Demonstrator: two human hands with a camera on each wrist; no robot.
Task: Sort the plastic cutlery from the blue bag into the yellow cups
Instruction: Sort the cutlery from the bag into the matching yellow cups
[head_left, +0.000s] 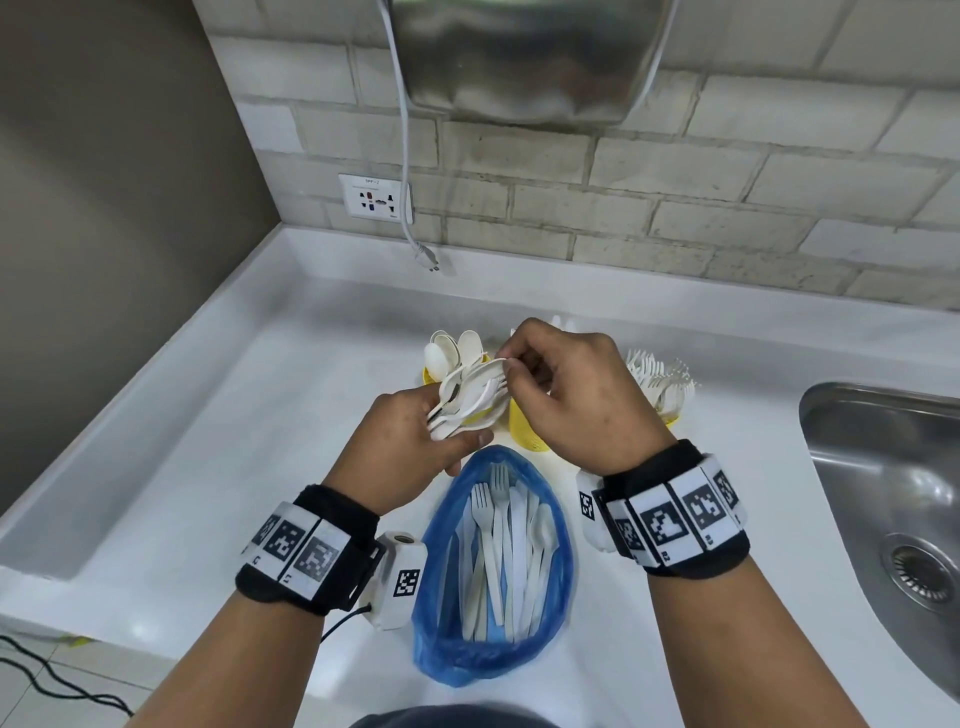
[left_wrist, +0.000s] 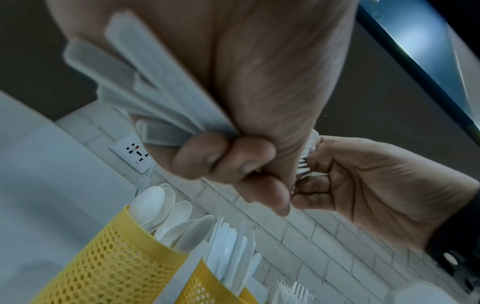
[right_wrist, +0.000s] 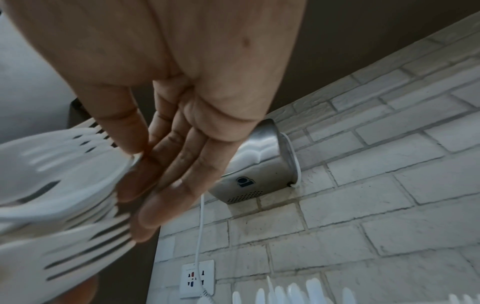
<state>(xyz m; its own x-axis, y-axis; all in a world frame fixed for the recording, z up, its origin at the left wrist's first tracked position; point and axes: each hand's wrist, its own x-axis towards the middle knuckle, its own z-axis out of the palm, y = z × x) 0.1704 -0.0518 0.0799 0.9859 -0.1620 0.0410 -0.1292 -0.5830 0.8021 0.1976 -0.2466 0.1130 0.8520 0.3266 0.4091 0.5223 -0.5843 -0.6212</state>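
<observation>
**Mia:** What is the left hand (head_left: 410, 441) doing?

**Sam:** It is curled tight round a bunch of white cutlery (head_left: 467, 395). The handles stick out by its palm, and the spoon and fork ends fan out up and to the right.

**Mia:** Is there any writing over there?

**Sam:** The wall socket (head_left: 375, 196) has small words on top, but they are too tiny to read. A white cable (head_left: 402, 130) hangs beside it. Both wrists wear black bands with black and white square codes.

**Mia:** And the cups?

**Sam:** Three yellow cups with little holes stand in a row at the back of the white bench (head_left: 218, 441). The left cup (left_wrist: 111, 265) holds spoons (left_wrist: 166, 214). The middle cup (head_left: 527, 428) is right behind the hands and holds flat white pieces, maybe knives; I cannot tell for sure.

**Mia:** Where is the blue bag (head_left: 493, 566)?

**Sam:** It lies open on the bench, near the person, between the two wrists. Forks and other white pieces lie inside it.

**Mia:** Now the right hand (head_left: 566, 395)?

**Sam:** Its thumb and first finger pinch the tip of one piece in the bunch. The other fingers are loosely bent.

**Mia:** And farther right?

**Sam:** The right cup (head_left: 667, 418) is full of forks (head_left: 660, 379), prongs up. Past it is a shiny metal sink (head_left: 883, 499).
</observation>
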